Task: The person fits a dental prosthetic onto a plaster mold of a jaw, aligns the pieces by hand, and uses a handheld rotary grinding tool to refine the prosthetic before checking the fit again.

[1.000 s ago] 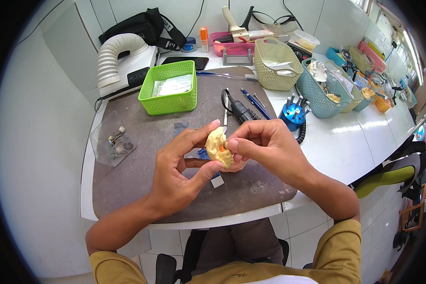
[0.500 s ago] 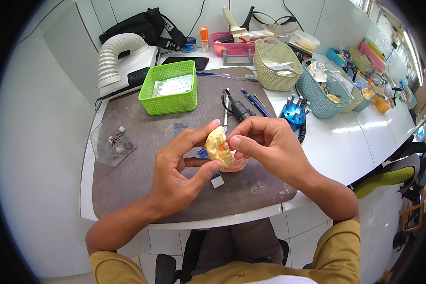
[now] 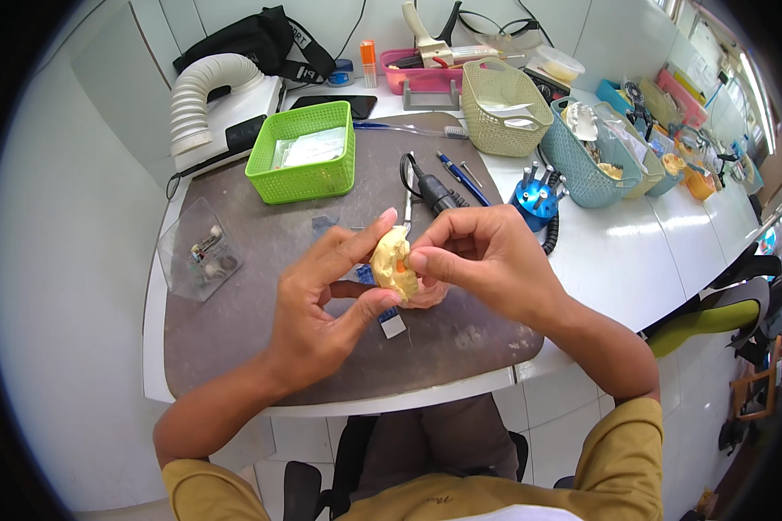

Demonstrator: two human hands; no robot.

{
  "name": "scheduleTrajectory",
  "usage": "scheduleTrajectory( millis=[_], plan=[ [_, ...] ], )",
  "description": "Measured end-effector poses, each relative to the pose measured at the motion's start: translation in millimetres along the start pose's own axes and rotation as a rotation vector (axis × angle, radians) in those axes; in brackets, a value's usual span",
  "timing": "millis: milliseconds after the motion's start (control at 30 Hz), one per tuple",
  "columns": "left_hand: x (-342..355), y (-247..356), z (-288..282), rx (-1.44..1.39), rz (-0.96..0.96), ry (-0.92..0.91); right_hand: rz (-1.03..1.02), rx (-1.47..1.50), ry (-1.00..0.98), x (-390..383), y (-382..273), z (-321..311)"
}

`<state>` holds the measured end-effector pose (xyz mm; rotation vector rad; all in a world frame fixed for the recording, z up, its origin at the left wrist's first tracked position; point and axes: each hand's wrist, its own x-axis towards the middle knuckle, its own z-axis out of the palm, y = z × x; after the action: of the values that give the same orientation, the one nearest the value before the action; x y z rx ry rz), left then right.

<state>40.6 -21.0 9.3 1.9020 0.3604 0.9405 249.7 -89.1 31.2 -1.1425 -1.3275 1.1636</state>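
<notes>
Yellow dental cast (image 3: 384, 260) is held above the brown mat (image 3: 252, 339) on my white surface (image 3: 617, 265). My left hand (image 3: 326, 300) grips it, fingers at twelve o'clock, thumb at six. My right hand (image 3: 487, 260) is narrow at its three-o'clock edge; whether it pinches anything I cannot tell. From the cast, a green basket (image 3: 321, 180) stands at eleven.

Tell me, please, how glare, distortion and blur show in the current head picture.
In the head view, glare whitens patches of the table at right, and its front edge bows; the strip light is blown out; the far right looks soft; the cast is fairly clear, though the right fingers hide part of it.
</notes>
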Motion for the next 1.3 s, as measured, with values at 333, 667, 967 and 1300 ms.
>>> scheduleTrajectory(
  millis=[333,667,967,1300],
  plan=[
    [3,-4,3,0.001,-0.005,0.015,-0.160,-0.152,0.076,3,9,-1],
    [14,-6,-17,-0.601,-0.311,0.162,-0.440,-1.062,-0.259,-1,-3,-22],
    [15,-7,-23,-0.768,-0.402,0.140,-0.282,-0.892,0.005,0,-9,-18],
    [9,1,-7,-0.425,-0.260,0.115,-0.176,-0.019,-0.045,2,-13,-12]
  ],
)
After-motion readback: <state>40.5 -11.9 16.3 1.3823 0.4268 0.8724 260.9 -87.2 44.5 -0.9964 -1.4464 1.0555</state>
